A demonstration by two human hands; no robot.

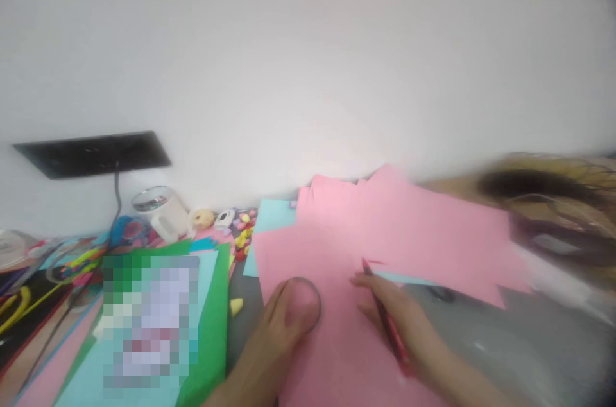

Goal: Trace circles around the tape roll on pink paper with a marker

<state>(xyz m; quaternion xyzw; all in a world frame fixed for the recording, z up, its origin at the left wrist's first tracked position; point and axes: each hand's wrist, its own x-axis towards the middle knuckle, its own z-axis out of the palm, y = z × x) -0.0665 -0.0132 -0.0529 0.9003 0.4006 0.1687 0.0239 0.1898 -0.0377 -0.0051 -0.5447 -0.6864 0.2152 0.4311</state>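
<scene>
A sheet of pink paper [332,355] lies in front of me, over a fanned pile of more pink paper [423,221]. My left hand [276,330] rests on the sheet, its fingers and thumb curved against a thin dark ring [319,307] lying flat there. Pink shows through the ring's middle. In my right hand [399,314] is a red pen [392,330], gripped with its tip pointing up and to the left, close to the paper. A short red mark [378,262] shows beside the tip. Whether the tip touches the paper, I cannot tell.
To the left, green paper [212,323] and light blue paper [81,372] lie under a pixelated area. A white mug-like object [168,217] stands by the wall, near small coloured pieces [245,233]. A cable [116,201] hangs from a black wall panel [91,155]. Blurred items sit at right.
</scene>
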